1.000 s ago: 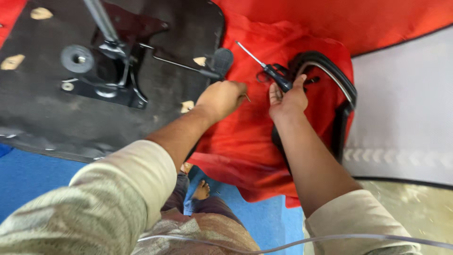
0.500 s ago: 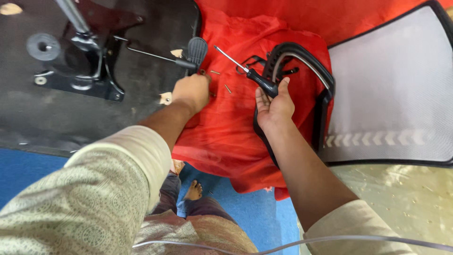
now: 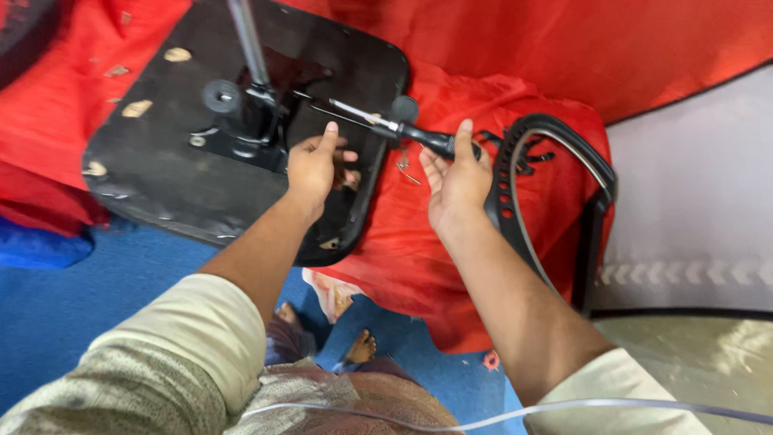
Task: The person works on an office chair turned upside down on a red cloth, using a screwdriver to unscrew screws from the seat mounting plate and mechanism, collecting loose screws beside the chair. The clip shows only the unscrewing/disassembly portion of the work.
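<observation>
I see the right hand [image 3: 455, 181] wrapped around the black handle of a screwdriver [image 3: 394, 129], with the thumb up on top and the fingers curled under it, so the hand is pinching the handle tight. The screwdriver has a fat black handle and a thin shiny metal rod. The rod points away from the right hand and reaches over the edge of the black seat plate [image 3: 161, 177], toward the metal bracket [image 3: 241, 113] in the middle of that plate. The left hand [image 3: 314, 165] rests on the seat plate, just beside the rod, with its fingers loosely bent and one finger pointing up; I cannot tell if it is holding anything small. The seat plate is flat, dark and dusty, with rounded corners and a grey pole [image 3: 245, 40] sticking up from the bracket. A red cloth [image 3: 483, 48] lies under the seat plate. On the far side of the right hand from the seat plate sits a curved black armrest [image 3: 555, 133] on the cloth. A few small screws [image 3: 405, 167] lie on the cloth near the seat plate's edge.
</observation>
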